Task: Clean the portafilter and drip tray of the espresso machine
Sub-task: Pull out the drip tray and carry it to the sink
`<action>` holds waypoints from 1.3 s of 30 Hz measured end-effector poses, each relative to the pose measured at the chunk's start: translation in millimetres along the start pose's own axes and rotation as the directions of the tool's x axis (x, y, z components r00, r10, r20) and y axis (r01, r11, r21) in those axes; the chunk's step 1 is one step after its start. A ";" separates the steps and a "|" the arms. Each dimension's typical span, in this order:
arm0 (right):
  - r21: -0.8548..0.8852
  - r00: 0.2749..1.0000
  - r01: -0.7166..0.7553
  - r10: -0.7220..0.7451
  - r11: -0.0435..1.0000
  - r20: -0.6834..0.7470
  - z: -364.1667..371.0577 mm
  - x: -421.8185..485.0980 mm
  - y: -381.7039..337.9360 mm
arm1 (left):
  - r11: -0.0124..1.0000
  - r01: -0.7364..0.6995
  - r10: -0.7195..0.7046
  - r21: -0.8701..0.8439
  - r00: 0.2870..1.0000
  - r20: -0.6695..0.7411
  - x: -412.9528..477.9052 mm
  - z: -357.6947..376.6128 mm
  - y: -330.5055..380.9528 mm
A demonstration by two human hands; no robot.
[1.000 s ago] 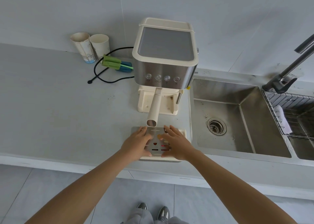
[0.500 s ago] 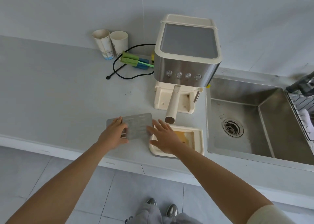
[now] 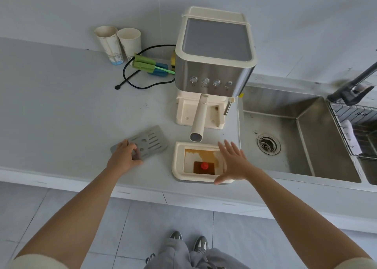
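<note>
Your left hand (image 3: pixel 124 158) grips the metal grate (image 3: pixel 152 141), just left of the drip tray (image 3: pixel 177 163) at the counter (image 3: pixel 61 115) edge. Your right hand (image 3: pixel 232 163), fingers straight and spread, is at the tray's right rim.

Grate (image 3: pixel 151 142) off drip tray (image 3: pixel 177 160) (now leftward); right hand (image 3: pixel 234 164) shifted right.

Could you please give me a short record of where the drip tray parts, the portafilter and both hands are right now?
Drip tray: on the counter before the espresso machine, brown liquid inside
Grate: off the tray, flat on the counter to its left
Portafilter: mounted in the machine, handle toward the person
Left hand: holds the grate's near end
Right hand: open, over the tray's right rim
</note>
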State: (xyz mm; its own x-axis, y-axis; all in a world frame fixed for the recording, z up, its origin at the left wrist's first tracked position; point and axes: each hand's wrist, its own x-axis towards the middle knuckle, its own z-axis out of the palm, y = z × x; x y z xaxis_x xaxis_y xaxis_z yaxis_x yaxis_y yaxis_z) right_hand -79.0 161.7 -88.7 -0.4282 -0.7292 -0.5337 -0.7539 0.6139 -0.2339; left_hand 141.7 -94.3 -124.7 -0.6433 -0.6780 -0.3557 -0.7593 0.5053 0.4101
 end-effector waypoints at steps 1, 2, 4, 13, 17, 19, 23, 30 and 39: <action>0.011 1.000 -0.011 0.011 1.000 0.007 0.4 -2.6 5.9 | 1.000 -0.002 0.002 -0.009 1.000 -0.005 1.5 1.6 -0.5; 0.021 1.000 -0.018 0.018 1.000 0.010 0.8 -5.2 10.8 | 1.000 -0.001 0.001 -0.019 1.000 -0.007 2.2 2.4 -0.8; 0.035 1.000 -0.023 0.022 0.999 0.008 1.9 -8.4 17.0 | 1.000 0.001 -0.002 -0.028 1.000 -0.012 3.4 3.3 -0.7; 0.233 0.999 -0.042 0.042 0.972 0.006 3.7 -12.9 19.8 | 0.998 -0.058 0.058 0.002 0.996 0.069 -13.3 7.1 36.6; 0.372 0.998 -0.052 0.058 0.927 -0.006 11.6 -6.6 29.1 | 0.977 -0.188 0.204 -0.101 0.962 0.184 -36.0 26.5 85.1; 0.446 0.998 -0.042 0.057 0.894 -0.021 12.1 -12.9 25.9 | 0.966 -0.183 0.221 -0.182 0.951 0.215 -38.8 36.4 96.5; 0.551 0.998 0.013 0.026 0.834 -0.062 20.1 -14.8 27.8 | 0.955 -0.154 0.210 -0.253 0.955 0.212 -37.3 44.7 100.3; 0.653 0.994 0.042 0.036 0.757 -0.106 25.3 -21.2 32.6 | 0.928 -0.162 0.233 -0.335 0.955 0.184 -41.1 46.0 108.3; 0.697 0.984 0.065 0.073 0.714 -0.166 16.4 -48.5 58.7 | 0.877 -0.268 0.367 -0.399 0.909 0.196 -48.1 47.2 140.3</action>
State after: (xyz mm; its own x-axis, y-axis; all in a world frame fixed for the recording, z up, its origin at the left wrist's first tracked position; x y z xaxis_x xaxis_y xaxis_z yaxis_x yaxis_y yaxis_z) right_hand -94.3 238.1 -89.9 -0.5583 -0.7227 -0.4074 -0.2188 0.6020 -0.7680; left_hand 61.4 34.4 -89.7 -0.8828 -0.3263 -0.3380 -0.4545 0.4114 0.7901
